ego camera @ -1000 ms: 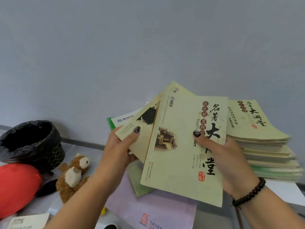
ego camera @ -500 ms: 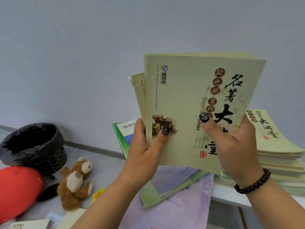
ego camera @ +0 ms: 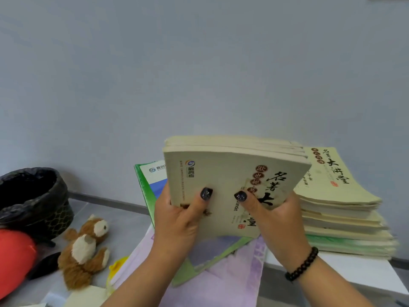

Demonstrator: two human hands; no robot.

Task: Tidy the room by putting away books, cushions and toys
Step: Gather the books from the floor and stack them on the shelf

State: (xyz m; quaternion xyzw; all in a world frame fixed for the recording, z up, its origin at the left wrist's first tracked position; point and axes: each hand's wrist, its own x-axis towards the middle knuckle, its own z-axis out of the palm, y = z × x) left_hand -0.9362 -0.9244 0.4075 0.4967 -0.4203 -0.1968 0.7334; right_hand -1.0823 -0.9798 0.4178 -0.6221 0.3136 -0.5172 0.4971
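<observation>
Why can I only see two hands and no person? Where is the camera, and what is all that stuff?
The camera sits on the person's head and looks forward and down, so you see only their arms, as if through their own eyes. There is just this one view.

The left hand and the right hand together hold a bundle of pale yellow books, thumbs pressed on the front cover. The right wrist wears a dark bead bracelet.

To the right is a stack of similar books on a white surface. Under the hands lie a green-edged book and purple sheets.

On the left are a brown and white plush toy, a bin lined with a black bag and something red and rounded, perhaps a cushion.
</observation>
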